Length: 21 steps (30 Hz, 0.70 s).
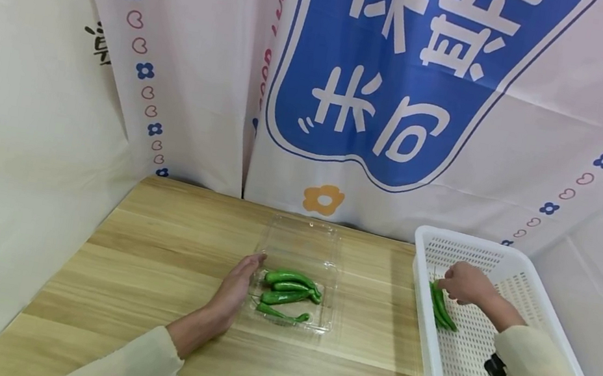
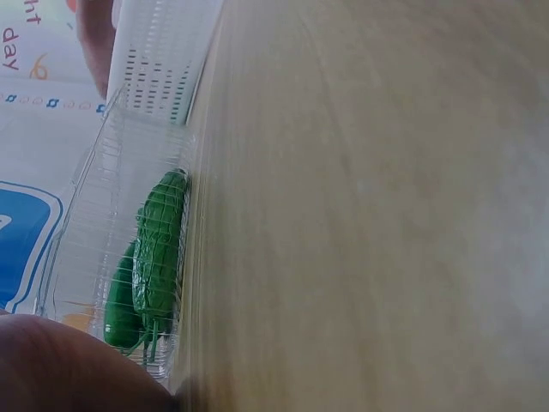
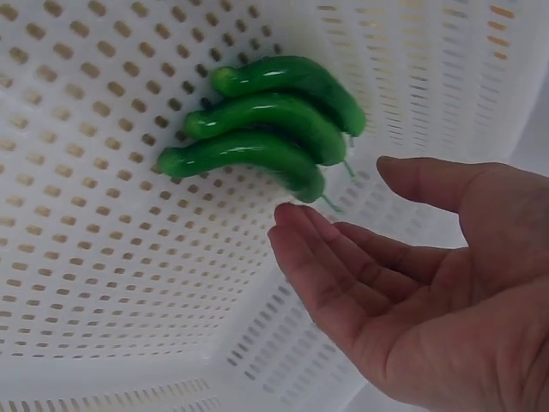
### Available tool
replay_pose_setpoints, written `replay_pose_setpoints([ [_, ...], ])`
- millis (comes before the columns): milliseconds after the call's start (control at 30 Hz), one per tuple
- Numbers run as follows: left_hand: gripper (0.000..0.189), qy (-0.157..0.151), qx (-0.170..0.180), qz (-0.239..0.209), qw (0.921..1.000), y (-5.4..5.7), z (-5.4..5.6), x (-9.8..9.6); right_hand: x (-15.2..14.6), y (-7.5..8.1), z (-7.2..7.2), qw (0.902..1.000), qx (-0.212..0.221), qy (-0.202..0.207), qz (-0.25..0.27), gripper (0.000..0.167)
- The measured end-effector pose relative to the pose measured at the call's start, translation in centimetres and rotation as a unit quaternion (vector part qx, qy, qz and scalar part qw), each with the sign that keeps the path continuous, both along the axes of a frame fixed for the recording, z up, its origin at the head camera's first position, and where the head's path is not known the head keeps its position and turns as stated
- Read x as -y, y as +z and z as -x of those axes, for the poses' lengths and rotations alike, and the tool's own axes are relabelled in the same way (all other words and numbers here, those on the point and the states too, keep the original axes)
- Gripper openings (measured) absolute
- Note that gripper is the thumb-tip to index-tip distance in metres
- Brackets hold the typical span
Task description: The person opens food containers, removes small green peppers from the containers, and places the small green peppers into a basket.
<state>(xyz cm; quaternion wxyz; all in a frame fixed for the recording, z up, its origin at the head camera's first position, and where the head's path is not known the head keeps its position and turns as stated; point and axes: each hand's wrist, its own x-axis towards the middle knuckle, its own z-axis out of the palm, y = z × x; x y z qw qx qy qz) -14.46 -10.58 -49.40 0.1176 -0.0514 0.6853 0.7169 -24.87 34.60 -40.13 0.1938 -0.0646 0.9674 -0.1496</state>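
My left hand [image 1: 231, 288] lies along the left side of a clear plastic clamshell box [image 1: 323, 320], its fingers extended against the wall. The box's lid [image 1: 302, 237] is swung back, and several green chili peppers [image 1: 284, 299] lie inside. Over on the right, my right hand [image 1: 466, 284] reaches into a white perforated basket [image 1: 440, 374]. Three curved green chili peppers [image 3: 266, 116] lie side by side in it. In the right wrist view, thumb and fingers stand apart close to the peppers' stem ends, with nothing between them.
Both containers stand on a wood-grain table [image 1: 150, 243]. Behind the table hangs a printed curtain [image 1: 203, 100], with pale cloth at the left and right sides. The basket's raised rim [image 1: 416, 285] surrounds the right hand.
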Motion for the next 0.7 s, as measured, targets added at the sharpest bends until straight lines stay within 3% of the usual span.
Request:
replay_pose_setpoints([
  [300, 0.055, -0.001, -0.001, -0.002, 1.0, -0.1, 0.0, 0.0, 0.6, 2.6, -0.2, 0.9965, -0.073, 0.033, -0.026, 0.046],
  [700, 0.054, 0.003, 0.001, 0.004, 1.0, 0.0, 0.0, 0.0, 2.9, 4.3, -1.1, 0.9887, -0.134, 0.043, -0.051, 0.043],
])
